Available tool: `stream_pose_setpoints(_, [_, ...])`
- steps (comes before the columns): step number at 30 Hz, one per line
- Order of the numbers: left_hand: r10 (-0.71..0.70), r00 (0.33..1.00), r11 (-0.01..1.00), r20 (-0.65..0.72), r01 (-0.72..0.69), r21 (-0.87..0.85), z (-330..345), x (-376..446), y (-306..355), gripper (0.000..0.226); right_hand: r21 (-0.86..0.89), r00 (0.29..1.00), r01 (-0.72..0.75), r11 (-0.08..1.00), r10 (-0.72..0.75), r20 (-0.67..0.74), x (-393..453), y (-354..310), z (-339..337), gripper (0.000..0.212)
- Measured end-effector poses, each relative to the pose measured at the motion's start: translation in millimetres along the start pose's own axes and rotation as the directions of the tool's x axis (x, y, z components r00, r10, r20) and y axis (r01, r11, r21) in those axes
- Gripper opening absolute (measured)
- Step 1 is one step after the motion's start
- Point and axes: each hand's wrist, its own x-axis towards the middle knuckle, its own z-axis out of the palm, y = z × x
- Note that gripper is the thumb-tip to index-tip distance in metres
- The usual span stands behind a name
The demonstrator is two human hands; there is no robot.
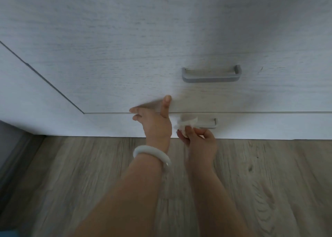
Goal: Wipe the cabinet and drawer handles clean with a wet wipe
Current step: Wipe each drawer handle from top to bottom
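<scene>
A pale wood-grain cabinet fills the upper view, with two drawer fronts. The upper drawer (197, 48) carries a grey bar handle (211, 75). The bottom drawer (269, 125) has a similar handle (209, 123), partly hidden. My right hand (199, 143) pinches a crumpled white wet wipe (186, 124) against the left end of that lower handle. My left hand (155, 122), with a white bangle on the wrist, rests flat on the drawer fronts just left of the wipe, fingers spread, thumb up on the upper drawer.
Grey-brown wood-look floor (269, 183) runs under the cabinet. A cabinet side panel (27, 93) stands to the left of the drawers, with a dark surface (12, 147) beyond it at the far left.
</scene>
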Motion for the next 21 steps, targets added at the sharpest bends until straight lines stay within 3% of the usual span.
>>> stream_pose_setpoints(2, [-0.075,0.996,0.997,0.049,0.076,-0.016,0,-7,-3,0.108,-0.019,1.0,-0.004,1.0,0.004,-0.003,-6,-16,0,0.01])
stream_pose_setpoints(8, [-0.181,0.98,0.982,0.085,0.185,-0.032,8,0,0,0.11,-0.152,0.999,0.031,0.988,-0.029,0.02,-8,-61,-5,0.014])
stream_pose_setpoints(12, [-0.229,0.97,0.971,0.083,0.222,0.087,1,-2,11,0.109,-0.251,1.0,-0.005,0.968,0.01,0.018,-22,-71,-13,0.015])
stream_pose_setpoints(15, [-0.236,0.965,0.954,0.115,0.208,0.214,-19,-2,31,0.092,-0.284,0.999,-0.026,0.958,0.036,0.028,-45,-87,-16,0.016])
stream_pose_setpoints(18, [-0.369,0.888,0.918,0.274,0.301,0.259,-44,-11,69,0.071,-0.302,0.998,-0.039,0.953,0.052,0.035,-79,-115,-20,0.016])
stream_pose_setpoints(21, [-0.386,0.835,0.922,0.392,0.348,0.168,-74,-48,113,0.047,-0.35,0.995,-0.059,0.935,0.083,0.056,-120,-148,-14,0.02])
